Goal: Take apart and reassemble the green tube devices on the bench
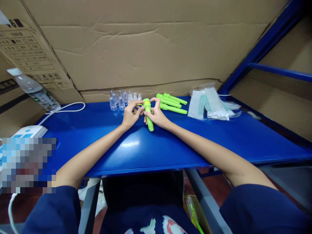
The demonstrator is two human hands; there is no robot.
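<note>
The right hand grips a green tube above the blue table; the left hand has its fingers drawn narrow at the tube's upper end, though I cannot tell whether they pinch it. Clear caps stand just behind the left hand. More green tubes lie near the right, then plastic packets. A bottle leans at far left, near a power strip.

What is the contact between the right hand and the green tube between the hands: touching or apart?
Touching. The head view shows the thumb of the right hand lying across the front of the green tube, without a gap.
</note>
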